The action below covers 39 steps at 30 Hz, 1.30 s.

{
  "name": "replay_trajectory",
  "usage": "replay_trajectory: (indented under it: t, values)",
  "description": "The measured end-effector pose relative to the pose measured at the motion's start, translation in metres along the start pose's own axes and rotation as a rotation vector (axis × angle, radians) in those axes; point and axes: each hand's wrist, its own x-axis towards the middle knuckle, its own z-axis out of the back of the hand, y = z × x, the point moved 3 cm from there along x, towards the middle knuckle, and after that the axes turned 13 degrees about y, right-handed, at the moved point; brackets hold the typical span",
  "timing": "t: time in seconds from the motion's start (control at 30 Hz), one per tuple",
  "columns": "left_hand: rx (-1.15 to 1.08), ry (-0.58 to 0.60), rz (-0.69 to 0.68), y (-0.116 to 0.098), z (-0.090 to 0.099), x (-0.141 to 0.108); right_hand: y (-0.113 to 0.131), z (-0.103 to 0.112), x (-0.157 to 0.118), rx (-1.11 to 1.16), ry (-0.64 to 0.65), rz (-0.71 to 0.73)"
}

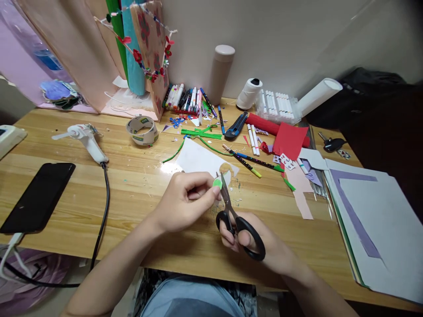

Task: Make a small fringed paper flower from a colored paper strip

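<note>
Between the thumb and fingers of my left hand [188,200] is a small piece of paper with a green patch [217,183] on it. My right hand [254,237] has its fingers through the black handles of a pair of scissors [227,198]. The blades point up and away from me, slightly parted, at the right edge of the green and white piece. Behind both hands, a white paper sheet [198,157] lies on the wooden table [139,198].
Beyond are a tape roll [142,130], green strips [202,133], a box cutter [235,126], markers [253,140] and red paper [290,141]. At left lie a phone [38,197] and a glue gun [87,141] with a black cable. A paper stack [380,220] fills the right side.
</note>
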Motion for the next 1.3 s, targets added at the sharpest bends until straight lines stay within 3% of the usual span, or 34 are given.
replay_trajectory:
  t: [0.3, 0.53, 0.67, 0.83, 1.1, 1.3]
  values:
    - [-0.164, -0.013, 0.003, 0.003, 0.005, 0.001, 0.000, 0.001, 0.001, 0.031, -0.018, 0.010]
    - [-0.115, -0.091, -0.023, 0.002, 0.008, 0.001, -0.002, -0.001, 0.000, 0.117, -0.007, -0.010]
    - [-0.039, -0.124, -0.037, 0.001, 0.008, -0.002, 0.001, -0.004, 0.001, 0.136, 0.049, -0.020]
    - [0.003, -0.051, -0.043, 0.000, 0.005, -0.002, 0.006, -0.007, 0.003, 0.127, 0.144, 0.000]
    - [-0.037, -0.009, -0.053, 0.002, 0.005, -0.001, 0.003, -0.007, 0.002, 0.089, 0.027, -0.030]
    - [-0.108, -0.065, -0.093, 0.008, 0.010, -0.004, 0.003, -0.008, -0.004, 0.080, -0.022, -0.038]
